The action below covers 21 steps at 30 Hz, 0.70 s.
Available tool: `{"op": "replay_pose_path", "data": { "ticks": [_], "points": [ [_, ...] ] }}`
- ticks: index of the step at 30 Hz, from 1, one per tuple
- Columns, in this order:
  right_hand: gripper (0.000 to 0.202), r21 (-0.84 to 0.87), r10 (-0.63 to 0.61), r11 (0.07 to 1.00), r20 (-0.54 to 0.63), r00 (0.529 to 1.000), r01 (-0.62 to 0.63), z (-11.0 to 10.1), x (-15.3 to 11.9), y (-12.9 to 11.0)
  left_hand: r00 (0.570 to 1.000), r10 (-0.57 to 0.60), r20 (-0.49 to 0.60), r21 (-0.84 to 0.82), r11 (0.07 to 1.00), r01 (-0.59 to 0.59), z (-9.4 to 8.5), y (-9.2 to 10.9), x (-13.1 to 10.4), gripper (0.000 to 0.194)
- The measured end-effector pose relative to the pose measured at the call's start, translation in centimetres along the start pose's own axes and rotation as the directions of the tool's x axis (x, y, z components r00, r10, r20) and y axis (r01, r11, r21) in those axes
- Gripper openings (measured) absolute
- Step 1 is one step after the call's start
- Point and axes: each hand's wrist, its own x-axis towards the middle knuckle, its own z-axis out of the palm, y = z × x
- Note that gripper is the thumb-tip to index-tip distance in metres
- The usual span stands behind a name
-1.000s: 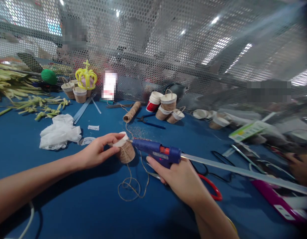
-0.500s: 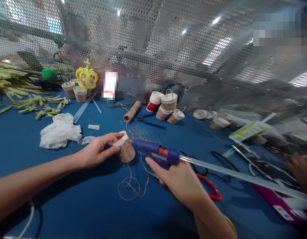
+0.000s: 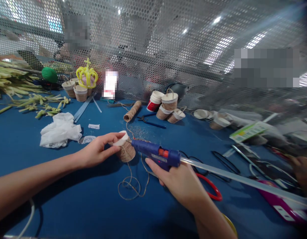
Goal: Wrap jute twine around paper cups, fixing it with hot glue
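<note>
Pinched at its white rim, a small paper cup wrapped in twine point(image 3: 127, 153) is tilted in my left hand point(image 3: 97, 151). My right hand point(image 3: 179, 181) is closed round a blue hot glue gun point(image 3: 150, 149), its nozzle at the cup's upper side; whether it touches I cannot tell. A long clear glue stick point(image 3: 218, 171) sticks out of the gun's back end. Loose twine point(image 3: 130, 189) hangs from the cup and curls on the blue table. Behind it lies the twine spool point(image 3: 132, 111). Scissors with a red handle point(image 3: 213, 187) lie partly under my right forearm.
Finished-looking wrapped cups point(image 3: 169, 101) stand at the back beside blue pliers point(image 3: 152, 122). White lace point(image 3: 60, 131), glue sticks point(image 3: 84, 108) and a yellow crown-shaped piece point(image 3: 87, 74) are at left. A purple power strip point(image 3: 280, 202) and another person's hand point(image 3: 302, 169) are at right. A perforated metal screen point(image 3: 143, 43) borders the back.
My hands, the cup and the glue gun hold nearly the same position. At the far right, the other person's hand has shifted slightly.
</note>
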Motion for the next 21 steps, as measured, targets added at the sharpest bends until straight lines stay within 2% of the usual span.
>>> {"op": "replay_pose_path", "data": {
  "ticks": [14,17,21],
  "points": [
    [0.026,-0.018,-0.083,0.996,0.049,0.995,0.084,-0.30,-0.13,-0.22,1.000,0.004,-0.003,0.001,1.000,-0.004,0.05,0.16,0.01,0.012],
    [0.028,0.015,-0.056,0.998,0.075,0.996,0.055,-0.64,-0.21,-0.43,1.000,0.005,-0.002,0.001,1.000,-0.005,0.03,0.19,0.02,0.013],
    [0.029,0.083,0.040,0.995,0.100,0.994,-0.048,-0.80,-0.34,-0.66,1.000,0.009,-0.002,-0.001,1.000,-0.009,0.05,0.13,0.01,0.013]
  ]
}}
